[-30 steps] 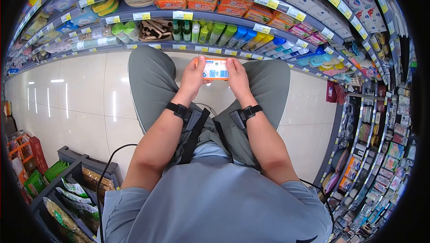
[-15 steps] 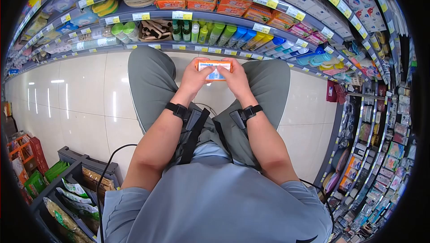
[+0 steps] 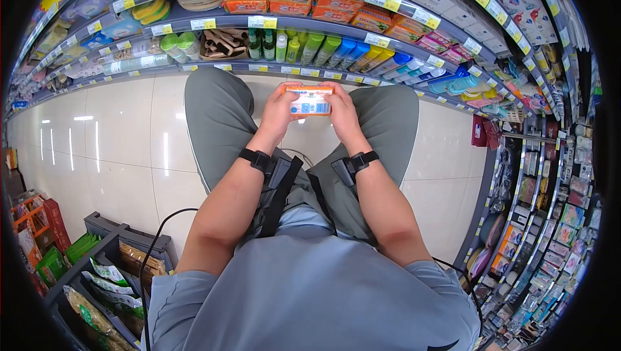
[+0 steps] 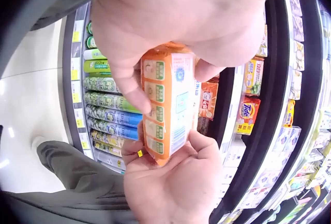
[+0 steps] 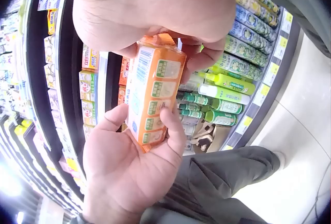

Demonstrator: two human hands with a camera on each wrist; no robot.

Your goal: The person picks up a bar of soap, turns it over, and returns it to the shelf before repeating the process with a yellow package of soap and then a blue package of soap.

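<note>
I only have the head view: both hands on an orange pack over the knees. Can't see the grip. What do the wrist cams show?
Observer: The left hand pinches one end of the pack between thumb and fingers.
Operator: And the right?
Observer: The right hand pinches the opposite end the same way.
Operator: Anything on the narrow side?
Observer: A row of green-and-white squares runs along it, on orange.
Operator: Is it wrapped?
Observer: Yes, a crimped wrapper seam shows at the end.
</note>
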